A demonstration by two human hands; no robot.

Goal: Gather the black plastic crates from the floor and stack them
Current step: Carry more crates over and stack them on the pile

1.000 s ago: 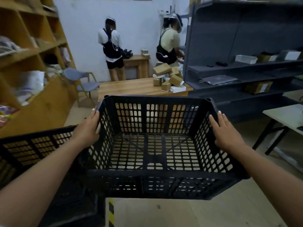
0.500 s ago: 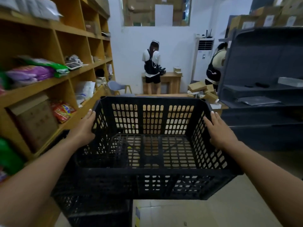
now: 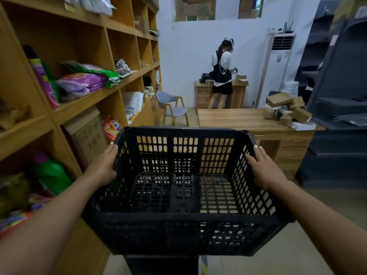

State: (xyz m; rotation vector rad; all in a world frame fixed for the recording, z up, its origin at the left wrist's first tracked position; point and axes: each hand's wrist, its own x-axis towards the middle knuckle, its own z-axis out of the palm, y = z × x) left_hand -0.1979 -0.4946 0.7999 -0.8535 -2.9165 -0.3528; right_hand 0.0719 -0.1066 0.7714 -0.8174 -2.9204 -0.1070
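Note:
I hold an empty black plastic crate (image 3: 184, 221) in the air in front of me, its slotted walls and floor in full view. My left hand (image 3: 102, 167) presses flat against the outside of its left wall near the far corner. My right hand (image 3: 265, 171) lies with straight fingers on the right wall and rim. Directly below, another black crate (image 3: 160, 264) shows under the near wall and through the held crate's slotted floor.
Tall wooden shelves (image 3: 83, 104) with bags and packets run close along my left. A wooden desk (image 3: 238, 118) with cardboard boxes stands ahead on the right, dark metal shelving (image 3: 341, 108) beyond it. A person (image 3: 221, 74) stands at a far cabinet; a chair (image 3: 170, 108) sits near.
I carried the crate left toward the wooden shelves, and it now hangs over the other black crate that was at my lower left. Both hands kept their places on its sides.

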